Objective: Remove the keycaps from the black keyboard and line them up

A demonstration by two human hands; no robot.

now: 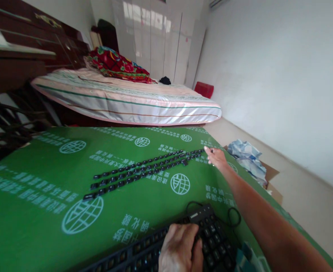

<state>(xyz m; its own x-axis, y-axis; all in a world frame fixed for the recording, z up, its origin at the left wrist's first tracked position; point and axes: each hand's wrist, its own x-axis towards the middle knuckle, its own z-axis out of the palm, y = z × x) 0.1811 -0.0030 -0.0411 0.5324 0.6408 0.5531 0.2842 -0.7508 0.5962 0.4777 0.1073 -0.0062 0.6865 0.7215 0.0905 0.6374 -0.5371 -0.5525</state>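
Observation:
A black keyboard lies at the bottom of the view, partly cut off by the frame edge; switches without caps show along its left part, while the number pad has keys on. My left hand rests on it with curled fingers, gripping it beside the number pad. Loose black keycaps stretch in long slanting rows across the green board. At the far right end of these rows is my right hand, its thumb and fingers pinched on a small black keycap. A single keycap sits just below the rows.
The green printed board serves as the work surface. Black cable loops right of the keyboard. A bed with a red flowered blanket stands behind. Crumpled blue-white cloth and cardboard lie on the floor at right.

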